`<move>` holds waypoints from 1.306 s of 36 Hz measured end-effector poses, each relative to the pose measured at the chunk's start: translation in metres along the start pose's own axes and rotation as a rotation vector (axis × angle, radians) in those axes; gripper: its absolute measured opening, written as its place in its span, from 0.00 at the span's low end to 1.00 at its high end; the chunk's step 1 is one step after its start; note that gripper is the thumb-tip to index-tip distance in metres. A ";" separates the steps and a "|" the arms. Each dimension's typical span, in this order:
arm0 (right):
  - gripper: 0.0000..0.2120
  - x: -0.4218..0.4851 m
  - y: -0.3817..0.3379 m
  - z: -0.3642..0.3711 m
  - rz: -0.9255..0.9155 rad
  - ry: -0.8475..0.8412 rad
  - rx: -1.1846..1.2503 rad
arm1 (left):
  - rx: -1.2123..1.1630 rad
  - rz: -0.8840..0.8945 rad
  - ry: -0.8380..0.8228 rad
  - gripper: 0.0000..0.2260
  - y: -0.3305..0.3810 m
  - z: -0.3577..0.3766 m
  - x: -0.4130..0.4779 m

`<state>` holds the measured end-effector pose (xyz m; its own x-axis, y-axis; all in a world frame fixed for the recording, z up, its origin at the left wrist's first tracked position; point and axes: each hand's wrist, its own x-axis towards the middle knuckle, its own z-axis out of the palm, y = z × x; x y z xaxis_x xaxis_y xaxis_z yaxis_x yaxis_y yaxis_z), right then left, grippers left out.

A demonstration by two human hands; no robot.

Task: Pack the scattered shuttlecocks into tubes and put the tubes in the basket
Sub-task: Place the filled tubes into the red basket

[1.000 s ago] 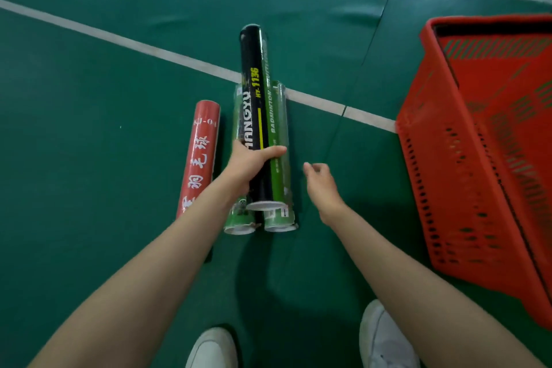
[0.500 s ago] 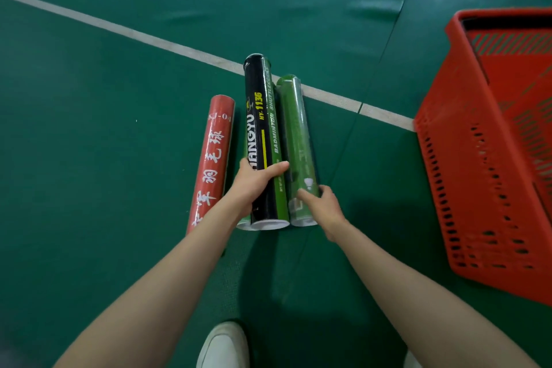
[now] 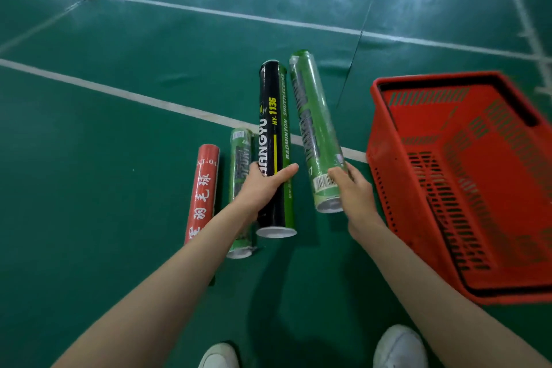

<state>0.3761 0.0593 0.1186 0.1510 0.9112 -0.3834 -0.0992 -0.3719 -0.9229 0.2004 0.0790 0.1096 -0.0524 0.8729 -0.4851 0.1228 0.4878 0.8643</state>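
Bare left forearm (image 3: 173, 287), bare right forearm (image 3: 418, 287); white shoes (image 3: 400, 346), rounded toes.

On black tube (image 3: 268, 116): "ANGYU", "HY-1136", "BADMINTON". On red tube (image 3: 203, 188): "KJ-01", Chinese "羽毛球". On rightmost green tube (image 3: 313, 128): barcode, lettering too blurred to read.

There is only one view, from a wide-angle camera on the person's head. It looks forward and steeply down at the near green floor (image 3: 89, 218). White shoes (image 3: 400, 346) are at the bottom edge and the red basket (image 3: 388, 188) is at the right.
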 end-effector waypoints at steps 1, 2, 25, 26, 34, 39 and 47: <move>0.13 -0.005 -0.012 -0.007 -0.023 0.010 0.013 | 0.015 0.004 -0.020 0.52 0.012 0.006 -0.005; 0.14 -0.010 -0.024 -0.016 -0.043 0.022 0.024 | 0.024 0.011 -0.042 0.51 0.025 0.013 -0.010; 0.30 -0.034 -0.029 -0.232 -0.010 0.332 -0.432 | -0.071 -0.134 -0.426 0.52 0.053 0.225 -0.031; 0.31 -0.034 -0.029 -0.235 -0.008 0.340 -0.438 | -0.067 -0.140 -0.423 0.53 0.045 0.237 -0.022; 0.26 -0.029 -0.007 -0.255 0.055 0.447 -0.426 | -0.012 -0.175 -0.413 0.48 0.050 0.276 -0.039; 0.23 -0.016 -0.004 -0.246 0.126 0.471 -0.295 | 0.038 -0.189 -0.374 0.47 0.057 0.272 -0.030; 0.17 -0.019 0.003 -0.222 0.179 0.426 -0.109 | 0.150 -0.247 -0.420 0.44 0.060 0.245 -0.008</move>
<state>0.5912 0.0019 0.1157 0.5328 0.6858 -0.4957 -0.0603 -0.5536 -0.8306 0.4505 0.0975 0.1326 0.3016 0.6356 -0.7107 0.2994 0.6446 0.7035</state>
